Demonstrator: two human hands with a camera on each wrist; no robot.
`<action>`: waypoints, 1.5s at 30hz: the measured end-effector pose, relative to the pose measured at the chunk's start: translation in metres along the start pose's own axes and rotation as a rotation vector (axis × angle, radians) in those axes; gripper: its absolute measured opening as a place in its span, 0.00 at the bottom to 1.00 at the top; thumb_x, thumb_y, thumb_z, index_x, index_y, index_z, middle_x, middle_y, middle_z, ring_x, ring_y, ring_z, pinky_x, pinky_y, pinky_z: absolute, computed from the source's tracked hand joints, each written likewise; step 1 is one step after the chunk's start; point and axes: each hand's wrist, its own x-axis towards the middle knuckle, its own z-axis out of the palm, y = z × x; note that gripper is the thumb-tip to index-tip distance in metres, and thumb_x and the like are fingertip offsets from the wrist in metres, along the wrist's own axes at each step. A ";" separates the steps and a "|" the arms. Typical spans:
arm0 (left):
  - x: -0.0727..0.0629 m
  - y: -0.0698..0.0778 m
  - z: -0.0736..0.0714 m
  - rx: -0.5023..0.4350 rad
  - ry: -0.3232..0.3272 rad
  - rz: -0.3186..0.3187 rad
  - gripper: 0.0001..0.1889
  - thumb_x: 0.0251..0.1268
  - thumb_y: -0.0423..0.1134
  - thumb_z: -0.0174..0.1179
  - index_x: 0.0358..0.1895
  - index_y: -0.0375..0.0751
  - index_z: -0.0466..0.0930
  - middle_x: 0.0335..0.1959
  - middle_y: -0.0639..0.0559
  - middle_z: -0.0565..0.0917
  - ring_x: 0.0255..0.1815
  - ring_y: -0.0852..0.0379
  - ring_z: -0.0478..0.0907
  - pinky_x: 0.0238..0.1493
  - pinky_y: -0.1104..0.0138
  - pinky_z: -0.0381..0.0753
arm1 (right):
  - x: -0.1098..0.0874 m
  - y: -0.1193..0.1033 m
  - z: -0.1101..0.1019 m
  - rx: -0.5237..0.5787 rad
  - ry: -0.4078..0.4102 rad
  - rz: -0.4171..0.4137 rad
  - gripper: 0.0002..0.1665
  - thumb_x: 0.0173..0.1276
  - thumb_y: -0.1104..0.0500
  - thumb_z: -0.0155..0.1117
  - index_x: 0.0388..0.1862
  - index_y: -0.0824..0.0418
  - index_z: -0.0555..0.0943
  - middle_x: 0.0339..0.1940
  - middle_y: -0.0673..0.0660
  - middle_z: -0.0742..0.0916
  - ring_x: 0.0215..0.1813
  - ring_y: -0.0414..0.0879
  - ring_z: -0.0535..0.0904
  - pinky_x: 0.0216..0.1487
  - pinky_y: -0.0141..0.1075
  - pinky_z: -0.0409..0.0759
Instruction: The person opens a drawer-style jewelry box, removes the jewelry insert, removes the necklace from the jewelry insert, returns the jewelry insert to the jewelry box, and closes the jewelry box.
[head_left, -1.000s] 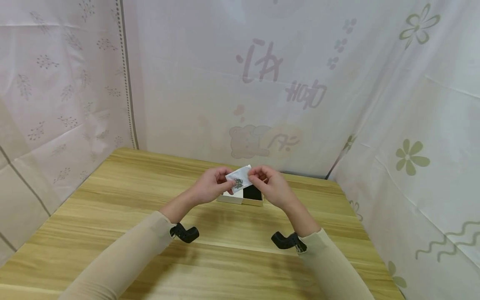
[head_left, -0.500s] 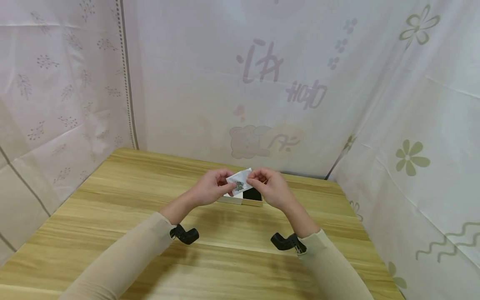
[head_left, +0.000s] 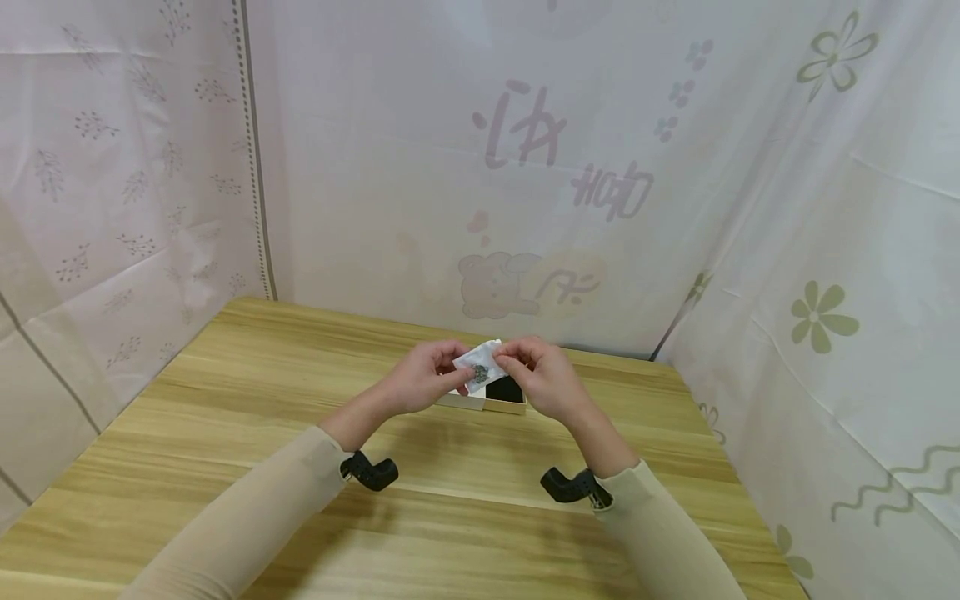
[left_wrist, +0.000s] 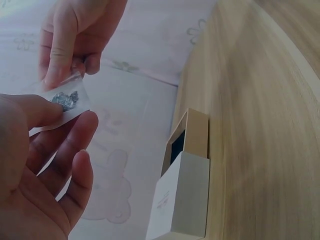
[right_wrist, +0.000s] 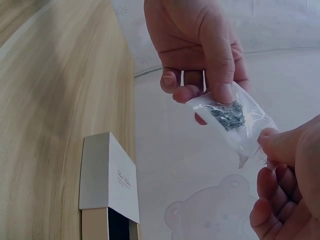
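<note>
A small clear plastic bag (right_wrist: 256,120) is held up between both hands above the table. Inside its lower part lies a bunched, dark silvery piece like a fine chain (right_wrist: 229,116). My left hand (head_left: 422,377) pinches one side of the bag, its thumb pressing over the silvery piece. With thumb and fingertips, my right hand (head_left: 547,379) pinches the opposite edge. Behind and below the hands, a small drawer-style gift box (left_wrist: 187,192) sits on the table. Its white sleeve (right_wrist: 95,170) is slid partway off the tan tray (left_wrist: 196,132), which shows a black lining (head_left: 506,389).
The wooden table (head_left: 465,517) extends around the box. Patterned cloth curtains (head_left: 390,167) hang behind it and on both sides. Each wrist wears a black camera mount (head_left: 371,472), below a beige sleeve (head_left: 255,517).
Both hands and the bag have sunk slightly toward the box. The right fingertips have shifted a little along the bag's edge; the box stays put.
</note>
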 end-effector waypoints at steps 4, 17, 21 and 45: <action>-0.001 0.002 0.000 0.005 0.018 -0.007 0.10 0.84 0.38 0.62 0.59 0.38 0.85 0.45 0.44 0.92 0.45 0.38 0.90 0.33 0.69 0.78 | 0.000 0.001 0.000 0.017 0.011 0.029 0.10 0.82 0.55 0.69 0.50 0.61 0.89 0.44 0.60 0.89 0.39 0.48 0.79 0.37 0.33 0.78; 0.000 0.000 0.000 0.008 0.003 0.001 0.09 0.84 0.37 0.62 0.57 0.37 0.85 0.46 0.42 0.92 0.41 0.50 0.89 0.36 0.67 0.81 | 0.001 0.004 0.001 0.028 -0.029 0.043 0.07 0.79 0.56 0.73 0.47 0.58 0.88 0.40 0.55 0.89 0.39 0.48 0.81 0.37 0.33 0.79; 0.000 -0.001 0.001 0.007 -0.001 0.008 0.10 0.84 0.36 0.62 0.58 0.37 0.85 0.47 0.41 0.92 0.42 0.45 0.90 0.34 0.68 0.80 | 0.001 0.004 0.002 0.033 -0.037 0.044 0.07 0.80 0.57 0.71 0.49 0.59 0.89 0.40 0.56 0.90 0.38 0.47 0.81 0.34 0.32 0.78; -0.001 0.000 -0.003 0.039 0.022 0.000 0.10 0.86 0.38 0.61 0.58 0.37 0.84 0.42 0.43 0.92 0.41 0.38 0.87 0.33 0.70 0.77 | 0.002 0.000 -0.002 0.101 -0.108 0.087 0.13 0.85 0.55 0.65 0.53 0.64 0.88 0.44 0.63 0.89 0.42 0.48 0.79 0.40 0.34 0.78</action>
